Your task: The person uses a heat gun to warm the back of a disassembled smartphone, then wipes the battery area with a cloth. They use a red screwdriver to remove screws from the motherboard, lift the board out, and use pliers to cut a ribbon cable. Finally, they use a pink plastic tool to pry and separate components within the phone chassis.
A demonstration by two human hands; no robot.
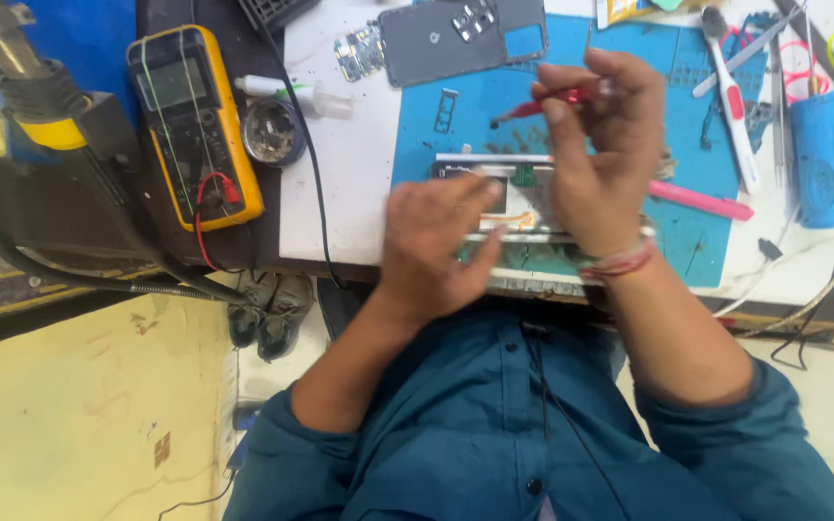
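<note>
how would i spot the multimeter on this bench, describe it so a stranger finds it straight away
Start at the blue work mat and go left, past the white board's edge, onto the dark bench. The multimeter lies there beside a small round tin; it alone has a yellow casing, a grey screen and a red lead.

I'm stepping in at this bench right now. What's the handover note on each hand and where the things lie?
Left hand: pressed on the opened phone, steadying it on the blue mat.
Right hand: holds a red-handled tool above the phone, tip pointing left.
Removed back cover and small circuit board lie at the mat's far edge; SIM tray on the mat.
Yellow multimeter sits to the left.
Done: phone opened. Left: phone not reassembled.
</note>
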